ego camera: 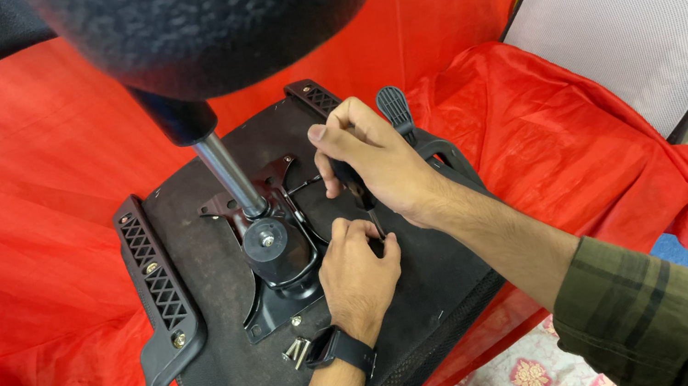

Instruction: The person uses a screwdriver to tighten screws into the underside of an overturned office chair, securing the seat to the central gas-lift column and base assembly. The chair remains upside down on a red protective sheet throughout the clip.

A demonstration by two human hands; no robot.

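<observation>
The upturned chair seat (pixel 234 370) lies underside up on a red cloth (pixel 24 228), its black fabric face toward the camera. A metal mechanism plate (pixel 275 311) is mounted at the centre of the seat, with a gas cylinder (pixel 229 175) rising from it toward the far left, up to a blurred dark base close to the lens.

The right hand (pixel 372 165) is closed around the dark handle of a screwdriver (pixel 360 195). The tool stands nearly vertical; its shaft points down to the seat surface just right of the mechanism plate. The tip is hidden behind the left hand.

The left hand (pixel 358 274) rests on the seat directly on the near side of the right hand. Its fingers curl in around the lower shaft at the point of contact. It cannot be told whether they pinch the shaft or a fastener. A black smartwatch (pixel 339 347) sits on the left wrist.

Loose silver screws (pixel 297 351) lie on the seat just left of the left wrist. A black lever paddle (pixel 394 110) projects beyond the right hand on its far side. A grey mesh chair back (pixel 640 13) lies to the far right.
</observation>
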